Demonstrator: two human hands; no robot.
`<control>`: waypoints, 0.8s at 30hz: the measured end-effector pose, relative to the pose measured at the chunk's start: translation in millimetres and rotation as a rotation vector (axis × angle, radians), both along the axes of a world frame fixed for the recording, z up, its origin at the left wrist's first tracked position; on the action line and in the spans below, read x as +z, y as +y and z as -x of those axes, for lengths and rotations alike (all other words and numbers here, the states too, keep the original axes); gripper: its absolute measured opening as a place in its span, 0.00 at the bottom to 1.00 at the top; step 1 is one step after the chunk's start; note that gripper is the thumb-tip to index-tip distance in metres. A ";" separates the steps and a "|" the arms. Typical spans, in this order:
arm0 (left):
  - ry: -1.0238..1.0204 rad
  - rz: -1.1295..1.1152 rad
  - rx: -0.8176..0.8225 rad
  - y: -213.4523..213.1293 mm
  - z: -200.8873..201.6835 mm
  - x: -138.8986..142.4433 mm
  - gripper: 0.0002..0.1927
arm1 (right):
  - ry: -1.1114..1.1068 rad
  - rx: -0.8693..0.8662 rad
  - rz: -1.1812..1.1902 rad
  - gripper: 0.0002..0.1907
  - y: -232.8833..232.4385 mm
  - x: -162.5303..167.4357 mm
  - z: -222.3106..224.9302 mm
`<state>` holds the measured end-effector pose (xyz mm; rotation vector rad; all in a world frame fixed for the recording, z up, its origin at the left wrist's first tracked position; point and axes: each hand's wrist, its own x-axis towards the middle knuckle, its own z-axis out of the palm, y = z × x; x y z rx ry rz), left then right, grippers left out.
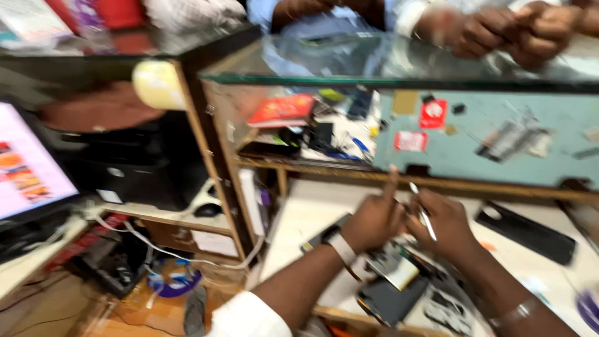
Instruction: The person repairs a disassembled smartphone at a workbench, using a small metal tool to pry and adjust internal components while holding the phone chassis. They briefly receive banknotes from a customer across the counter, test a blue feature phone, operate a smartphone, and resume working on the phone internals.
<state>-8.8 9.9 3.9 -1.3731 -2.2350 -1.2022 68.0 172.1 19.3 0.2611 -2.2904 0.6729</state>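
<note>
While the blur smears everything, I hold a thin silvery tool [424,218] in my right hand [444,226] beside my left hand [372,219].

What my left fingers grip I cannot tell; an opened phone [393,265] lies just below both hands, a black case [527,232] to the right, and red stickers [433,113] on the pale blue panel [499,140] above.

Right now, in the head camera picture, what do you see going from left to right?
Bright screen → computer mouse → red booklet → left hand → thin silver tool in the right hand → black phone cover.
</note>
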 end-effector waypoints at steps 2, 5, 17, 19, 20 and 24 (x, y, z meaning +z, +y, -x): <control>0.046 -0.050 -0.018 5.1 3.9 -7.6 0.46 | 0.020 -0.008 -0.011 0.06 8.0 -2.7 1.2; 0.041 -0.099 -0.021 11.9 12.5 -12.2 0.45 | -0.020 0.026 0.125 0.07 18.8 -3.9 1.9; -0.215 -0.203 -0.006 17.7 15.7 -6.4 0.44 | 0.143 0.078 -0.066 0.14 33.7 -6.5 8.2; -0.219 -0.188 0.006 18.2 14.3 -5.2 0.44 | 0.185 0.057 -0.133 0.13 31.5 -8.3 8.2; -0.219 -0.180 0.015 18.6 13.8 -4.7 0.44 | 0.206 0.046 -0.167 0.13 29.5 -8.3 8.5; -0.218 -0.193 0.013 19.5 11.8 -4.7 0.44 | 0.180 0.055 -0.214 0.09 18.6 -5.0 7.3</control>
